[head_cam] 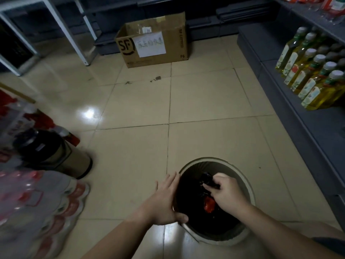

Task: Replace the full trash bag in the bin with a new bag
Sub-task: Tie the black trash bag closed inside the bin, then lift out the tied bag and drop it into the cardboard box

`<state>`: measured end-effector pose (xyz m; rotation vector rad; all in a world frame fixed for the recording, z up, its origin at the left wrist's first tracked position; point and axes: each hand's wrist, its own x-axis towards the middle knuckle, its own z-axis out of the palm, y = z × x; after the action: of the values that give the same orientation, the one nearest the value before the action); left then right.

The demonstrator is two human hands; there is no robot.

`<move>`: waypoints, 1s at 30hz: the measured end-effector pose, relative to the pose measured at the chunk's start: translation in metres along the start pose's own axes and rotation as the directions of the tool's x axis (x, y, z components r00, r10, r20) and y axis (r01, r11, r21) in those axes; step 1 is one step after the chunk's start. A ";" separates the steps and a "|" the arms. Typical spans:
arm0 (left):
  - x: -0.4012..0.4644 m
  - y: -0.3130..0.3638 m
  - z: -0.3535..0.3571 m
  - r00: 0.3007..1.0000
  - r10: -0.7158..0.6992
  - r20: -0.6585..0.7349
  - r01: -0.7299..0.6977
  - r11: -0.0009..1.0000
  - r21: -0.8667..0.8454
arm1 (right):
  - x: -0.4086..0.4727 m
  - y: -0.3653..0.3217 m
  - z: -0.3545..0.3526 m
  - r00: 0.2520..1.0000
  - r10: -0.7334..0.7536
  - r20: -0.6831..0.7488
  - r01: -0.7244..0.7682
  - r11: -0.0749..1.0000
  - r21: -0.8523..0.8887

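Observation:
A round bin with a pale rim point(249, 186) stands on the tiled floor at the bottom centre. A black trash bag point(188, 200) lines it, and something red point(209, 204) shows inside. My right hand point(226, 193) reaches into the bin and pinches a gathered bunch of the black bag point(207, 179) near its top. My left hand point(166, 200) lies flat against the bin's left side, fingers spread and thumb hooked over the near rim. No new bag is in view.
A cardboard box point(155, 42) with a paper label stands at the back. A shelf on the right holds oil bottles point(313, 71). At the left are a second, lidded bin point(50, 152), wrapped bottle packs point(37, 202) and a white rack leg point(71, 34).

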<state>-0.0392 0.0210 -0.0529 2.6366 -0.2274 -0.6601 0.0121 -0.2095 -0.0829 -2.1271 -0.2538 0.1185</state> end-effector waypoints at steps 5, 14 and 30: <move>-0.001 -0.014 0.024 0.999 0.013 0.031 -0.017 0.994 0.107 | -0.002 0.003 0.000 0.999 0.037 0.008 -0.037 0.998 0.040; 0.004 -0.026 0.030 1.000 0.021 0.020 -0.023 0.995 0.095 | -0.004 -0.019 -0.011 1.000 -0.008 -0.011 0.008 1.000 0.005; -0.085 0.125 -0.224 0.993 -0.068 0.094 0.091 0.958 -0.274 | 0.018 -0.318 -0.197 0.988 0.141 -0.071 -0.143 0.989 -0.029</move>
<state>-0.0130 0.0076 0.2155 2.3616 -0.0469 -0.7697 0.0227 -0.2019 0.2913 -2.1776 -0.0641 0.1246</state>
